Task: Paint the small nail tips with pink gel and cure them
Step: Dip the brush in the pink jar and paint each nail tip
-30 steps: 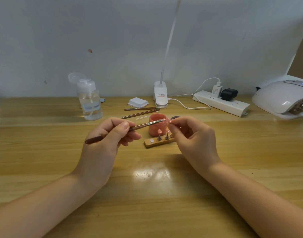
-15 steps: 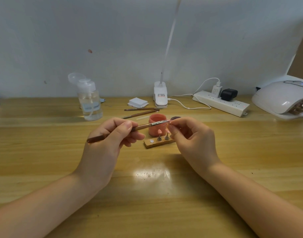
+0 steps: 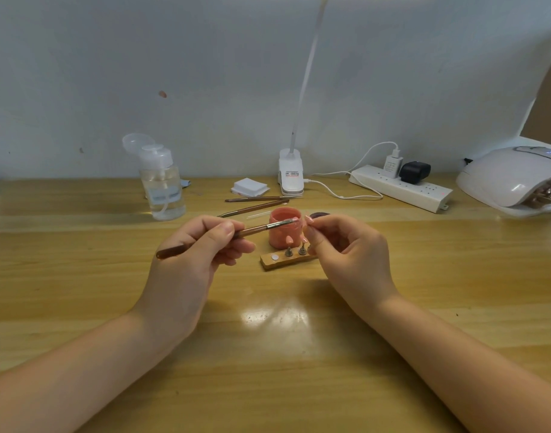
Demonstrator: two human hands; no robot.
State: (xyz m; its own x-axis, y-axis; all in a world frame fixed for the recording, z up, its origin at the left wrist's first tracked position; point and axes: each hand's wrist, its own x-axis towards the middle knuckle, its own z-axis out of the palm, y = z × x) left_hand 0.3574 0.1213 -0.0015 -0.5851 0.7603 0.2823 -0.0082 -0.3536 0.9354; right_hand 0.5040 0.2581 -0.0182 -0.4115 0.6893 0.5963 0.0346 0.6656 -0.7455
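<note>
- Here the left hand [image 3: 193,254] pinches the brush [image 3: 224,237], bristles aimed toward 3 o'clock so they meet the tip [image 3: 309,218].
- The right hand [image 3: 346,248] nips that tip between curled fingers, lifted for reach.
- The gel pot [image 3: 283,232] sits just behind, handy for reloading.
- The holder [image 3: 286,260] keeps two painted tips upright; the curing lamp [image 3: 518,182] waits at 2 o'clock.
</note>
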